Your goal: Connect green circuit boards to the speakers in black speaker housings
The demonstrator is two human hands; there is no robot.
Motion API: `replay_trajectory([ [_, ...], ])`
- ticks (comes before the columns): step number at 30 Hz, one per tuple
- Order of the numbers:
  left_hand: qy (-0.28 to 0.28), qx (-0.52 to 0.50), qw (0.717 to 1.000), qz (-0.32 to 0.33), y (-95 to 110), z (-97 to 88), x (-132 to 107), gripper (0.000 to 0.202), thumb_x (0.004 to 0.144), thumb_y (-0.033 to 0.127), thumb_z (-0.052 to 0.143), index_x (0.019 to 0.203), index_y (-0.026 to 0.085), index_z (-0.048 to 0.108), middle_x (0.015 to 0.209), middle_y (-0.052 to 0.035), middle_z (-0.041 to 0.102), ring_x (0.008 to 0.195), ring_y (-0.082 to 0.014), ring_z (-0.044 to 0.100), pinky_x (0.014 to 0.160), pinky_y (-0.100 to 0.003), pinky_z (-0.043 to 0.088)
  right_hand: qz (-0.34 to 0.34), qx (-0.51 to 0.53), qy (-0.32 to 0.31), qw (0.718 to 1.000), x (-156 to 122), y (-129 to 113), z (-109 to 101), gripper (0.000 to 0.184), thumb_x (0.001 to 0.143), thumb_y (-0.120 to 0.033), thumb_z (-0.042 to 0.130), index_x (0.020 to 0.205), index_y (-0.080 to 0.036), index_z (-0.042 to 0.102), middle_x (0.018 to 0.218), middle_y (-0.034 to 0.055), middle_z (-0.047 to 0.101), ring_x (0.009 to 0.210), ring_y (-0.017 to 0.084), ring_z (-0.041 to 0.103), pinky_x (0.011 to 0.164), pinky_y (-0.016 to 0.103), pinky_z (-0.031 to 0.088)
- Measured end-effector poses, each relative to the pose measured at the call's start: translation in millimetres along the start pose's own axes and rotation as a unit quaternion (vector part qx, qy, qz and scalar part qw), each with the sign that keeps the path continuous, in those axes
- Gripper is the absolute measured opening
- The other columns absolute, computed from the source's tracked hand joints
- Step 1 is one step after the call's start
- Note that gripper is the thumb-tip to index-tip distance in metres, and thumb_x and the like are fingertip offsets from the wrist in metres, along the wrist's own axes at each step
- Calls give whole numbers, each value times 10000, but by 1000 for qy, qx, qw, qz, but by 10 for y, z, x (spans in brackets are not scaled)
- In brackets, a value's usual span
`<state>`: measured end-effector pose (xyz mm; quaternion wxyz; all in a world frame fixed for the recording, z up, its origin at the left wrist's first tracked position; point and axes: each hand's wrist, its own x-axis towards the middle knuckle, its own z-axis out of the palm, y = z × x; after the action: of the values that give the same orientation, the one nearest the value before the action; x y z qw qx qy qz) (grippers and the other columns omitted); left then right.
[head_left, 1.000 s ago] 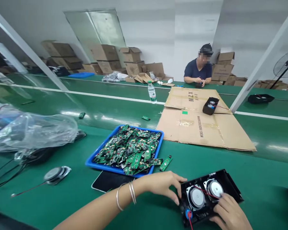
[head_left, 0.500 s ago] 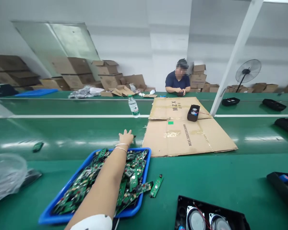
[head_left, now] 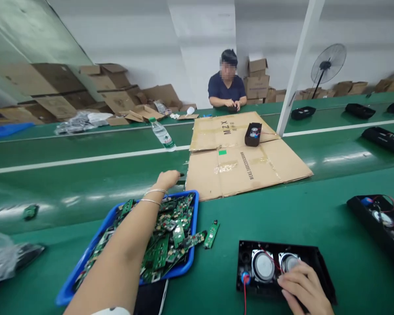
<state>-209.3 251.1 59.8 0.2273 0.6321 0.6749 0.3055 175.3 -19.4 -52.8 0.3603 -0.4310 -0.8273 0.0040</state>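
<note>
My left hand (head_left: 169, 179) reaches past the far side of a blue tray (head_left: 196, 218) heaped with green circuit boards (head_left: 157, 249). Its fingers are closed, and a small dark tip sticks out by the cardboard's edge; what it belongs to is hidden. At the lower right, my right hand (head_left: 304, 286) is over a black speaker housing (head_left: 302, 249) with two round speakers (head_left: 263, 265) in it. Its fingers are bent together at the right-hand speaker, where a thin red wire (head_left: 275, 261) runs to the fingertips. One loose circuit board (head_left: 212, 235) lies beside the tray.
Flattened cardboard (head_left: 213, 179) bears another speaker housing (head_left: 253, 134). A water bottle (head_left: 163, 135) stands left of it. More housings lie right, one open (head_left: 377, 218). A plastic bag (head_left: 1, 258) is at left. A co-worker (head_left: 227, 85) sits across, behind a white post (head_left: 298, 70).
My left hand has gone from spread fingers to closed at nearly the same spot. My right hand has come into view over the speaker housing. The view has tilted and shifted.
</note>
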Motion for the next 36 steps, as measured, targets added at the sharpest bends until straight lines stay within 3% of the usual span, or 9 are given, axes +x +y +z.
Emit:
replay_trajectory([
  [5, 12, -50, 999, -7, 109, -48, -311, 150, 780, 313, 676, 830, 173, 697, 1017, -62, 719, 1015, -242, 632, 958, -406, 452, -89, 43, -49, 994, 466, -341, -98, 242, 900, -125, 495, 1040, -243, 653, 1115, 37, 654, 1067, 222, 540, 915, 411, 498],
  [9, 42, -139, 989, -23, 234, -36, -1117, 167, 653, 294, 731, 779, 184, 738, 957, -55, 749, 1003, -266, 645, 967, -359, 452, -247, 59, -166, 953, 686, -657, 127, 169, 920, -174, 494, 959, -223, 651, 1346, 38, 508, 1267, 275, 389, 1041, 530, 367],
  [12, 44, -222, 971, -73, 234, 59, -1797, 191, 619, 298, 760, 765, 175, 752, 914, -64, 750, 888, -254, 681, 872, -366, 529, -288, 86, -199, 933, 732, -793, 276, 211, 901, -118, 507, 719, -169, 599, 1168, 45, 609, 1122, 224, 498, 1067, 499, 336],
  [15, 51, -318, 938, -132, 153, 201, -2291, 218, 633, 325, 753, 777, 162, 758, 933, -82, 737, 770, -237, 699, 753, -390, 590, -253, 121, -236, 930, 786, -820, 312, 47, 881, -153, 584, 846, -176, 604, 966, 26, 648, 891, 148, 551, 934, 353, 447],
  [17, 66, -373, 911, -163, 92, 277, -2504, 216, 626, 317, 763, 768, 153, 761, 934, -87, 725, 797, -241, 697, 748, -399, 601, -245, 117, -278, 921, 805, -799, 321, 253, 791, -311, 727, 964, -181, 598, 983, 33, 640, 909, 175, 548, 899, 364, 464],
  [19, 85, -416, 885, -188, 51, 324, -2652, 212, 616, 304, 779, 751, 142, 762, 939, -91, 710, 813, -240, 692, 751, -400, 606, -269, 73, -304, 911, 779, -767, 342, 421, 665, -391, 820, 952, -171, 606, 921, 44, 640, 908, 222, 552, 951, 459, 432],
  [23, 138, -481, 837, -221, 19, 397, -2828, 215, 584, 275, 815, 722, 124, 751, 922, -74, 690, 751, -190, 682, 765, -382, 606, -305, -8, -284, 909, 699, -724, 320, 159, 779, -119, 670, 671, -172, 567, 616, -6, 528, 654, 164, 508, 1006, 495, 379],
  [28, 203, -542, 781, -237, 1, 563, -2891, 242, 502, 177, 853, 615, 135, 642, 710, 7, 654, 601, -93, 628, 579, -199, 557, -263, 94, -272, 921, 836, -755, 175, 75, 843, -107, 582, 879, -170, 600, 799, 12, 589, 743, 144, 534, 1031, 446, 387],
  [36, 118, -631, 709, -291, -30, 750, -2960, 354, 587, 185, 811, 905, 143, 660, 696, 6, 652, 577, -85, 613, 526, -169, 501, -306, 7, -288, 907, 759, -755, 310, 288, 894, -63, 456, 673, -158, 614, 558, 1, 528, 587, 147, 500, 1042, 510, 393],
])
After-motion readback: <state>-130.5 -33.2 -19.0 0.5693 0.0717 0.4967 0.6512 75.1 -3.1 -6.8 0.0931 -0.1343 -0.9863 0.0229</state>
